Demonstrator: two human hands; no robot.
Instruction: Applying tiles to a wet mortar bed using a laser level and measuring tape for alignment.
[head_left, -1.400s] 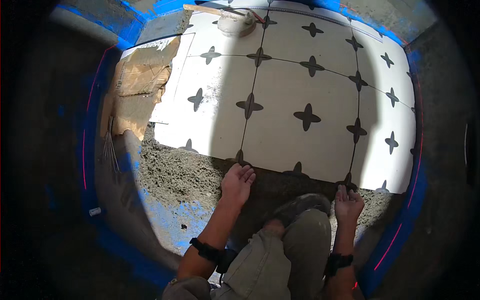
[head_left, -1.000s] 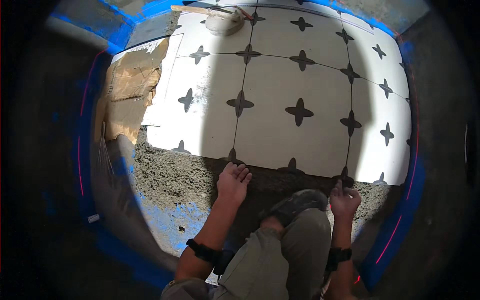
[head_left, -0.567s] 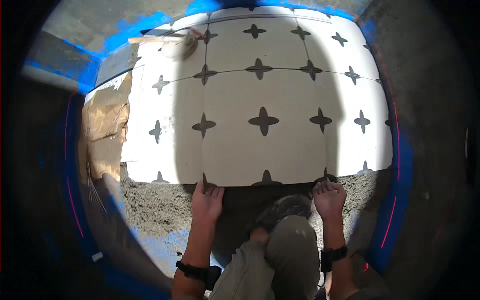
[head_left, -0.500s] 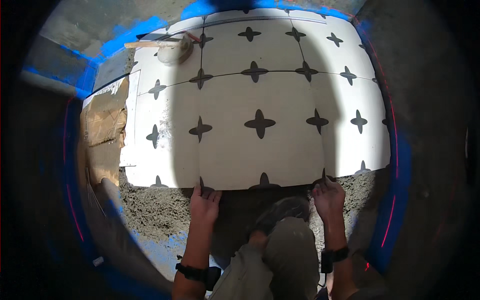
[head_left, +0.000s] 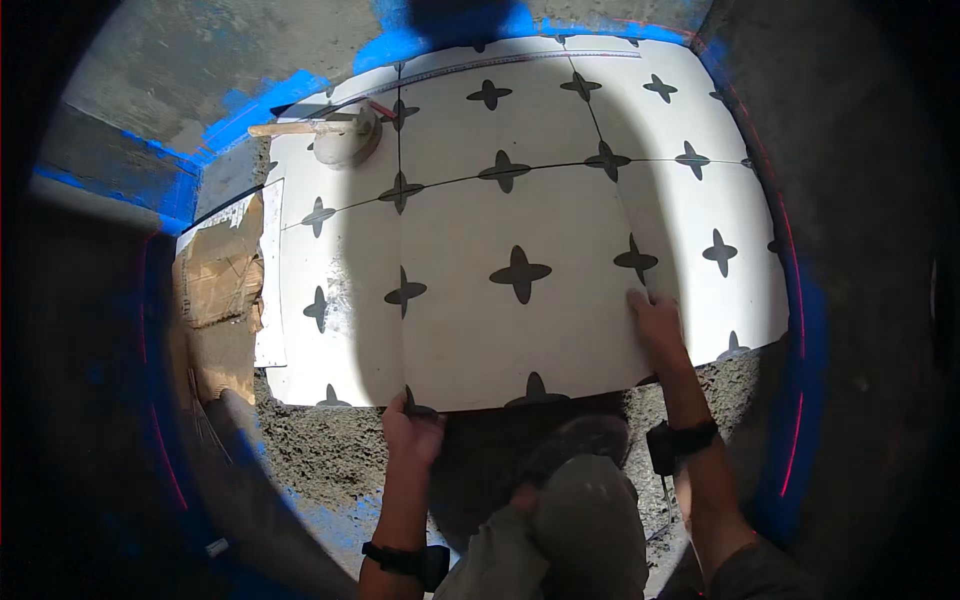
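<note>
At the near left corner, the left hand (head_left: 412, 432) is pinching the patterned tile (head_left: 490, 345). The right hand (head_left: 658, 325) is touching its right side, grip opening unclear.

grey walls (head_left: 270, 60) above blue coating (head_left: 385, 55)

on the tiles (head_left: 560, 340), far left, a mallet (head_left: 345, 148); along their far side, a straightedge (head_left: 600, 54). left of the tiles, cardboard (head_left: 220, 280). before them, mortar (head_left: 310, 450). at their near edge, a left hand (head_left: 412, 434); farther in, to the right, on the tiles, a right hand (head_left: 660, 328). between the two, nearer, a knee (head_left: 590, 510).
</note>
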